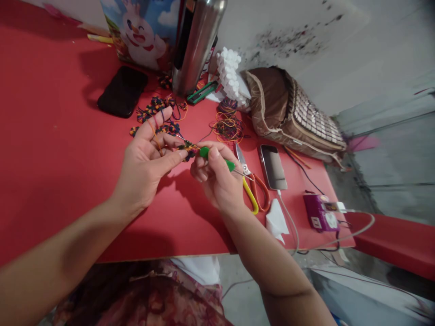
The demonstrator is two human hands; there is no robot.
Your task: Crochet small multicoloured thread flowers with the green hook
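My left hand (146,158) pinches a small dark and orange crocheted piece (189,150) between thumb and fingers, with yarn looped over its raised index finger. My right hand (220,176) is closed around the green handle (229,165) of a crochet hook, whose metal tip reaches the piece. Both hands are just above the red table (68,149). Behind my left hand lie crocheted pieces (152,107) in the same colours. A tangle of orange and purple yarn (228,127) lies beyond my right hand.
Scissors (250,175), a phone on a cable (273,166) and crumpled white paper (277,222) lie right of my right hand. Farther back are a black case (123,92), a steel flask (199,45), a picture box (142,31) and a brown cushion (272,97). A purple power block (319,213) stands near the right edge.
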